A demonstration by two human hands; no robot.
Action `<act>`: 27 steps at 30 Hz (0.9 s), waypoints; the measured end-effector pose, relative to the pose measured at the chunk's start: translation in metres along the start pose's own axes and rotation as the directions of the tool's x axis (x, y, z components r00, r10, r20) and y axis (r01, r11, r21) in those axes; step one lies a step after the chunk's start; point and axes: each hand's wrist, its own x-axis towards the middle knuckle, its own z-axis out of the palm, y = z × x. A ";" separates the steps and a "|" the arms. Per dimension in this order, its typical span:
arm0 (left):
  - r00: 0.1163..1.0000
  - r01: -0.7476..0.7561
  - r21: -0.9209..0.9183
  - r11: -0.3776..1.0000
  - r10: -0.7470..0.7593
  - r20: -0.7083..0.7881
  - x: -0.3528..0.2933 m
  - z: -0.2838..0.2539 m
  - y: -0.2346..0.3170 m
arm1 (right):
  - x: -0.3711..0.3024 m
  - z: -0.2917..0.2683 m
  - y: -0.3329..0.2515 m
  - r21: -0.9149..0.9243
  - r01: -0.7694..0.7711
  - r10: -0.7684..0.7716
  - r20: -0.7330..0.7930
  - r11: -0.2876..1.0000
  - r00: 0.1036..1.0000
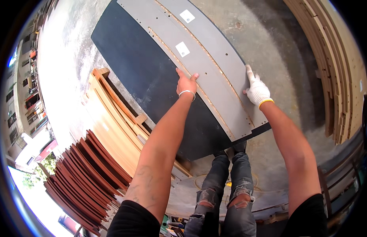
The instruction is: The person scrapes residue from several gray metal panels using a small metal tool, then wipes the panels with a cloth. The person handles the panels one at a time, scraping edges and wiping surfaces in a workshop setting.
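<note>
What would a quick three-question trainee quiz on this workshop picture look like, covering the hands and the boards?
1. True or false: both hands wear gloves.
2. Which hand rests on the outer edge of the grey boards? A) left B) right C) neither
3. Fill in: the grey boards lie on a large ____ panel.

Key
1. False. The right hand wears a white glove; the left hand is bare, with a bracelet at the wrist.
2. B. The right hand lies flat at the outer edge of the grey boards; the left hand grips their other edge.
3. Dark. The dark panel sits under them, with reddish-brown boards stacked to the person's left.
</note>
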 end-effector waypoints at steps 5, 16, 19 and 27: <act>0.998 0.052 0.047 0.998 -0.052 0.018 0.006 -0.016 0.000 | -0.005 0.016 -0.001 0.028 0.021 -0.022 0.016 0.999 1.000; 1.000 0.014 0.061 0.998 -0.013 -0.013 0.018 -0.005 -0.010 | 0.000 0.021 0.010 0.005 0.111 -0.111 -0.027 0.994 0.993; 0.999 0.012 0.017 1.000 -0.011 -0.035 0.020 -0.004 -0.016 | 0.002 0.015 0.004 -0.010 0.121 -0.122 -0.008 0.993 0.993; 0.996 -0.070 -0.072 0.995 0.066 -0.058 0.026 -0.003 -0.035 | -0.001 0.008 0.009 0.002 0.113 -0.113 0.034 0.994 0.993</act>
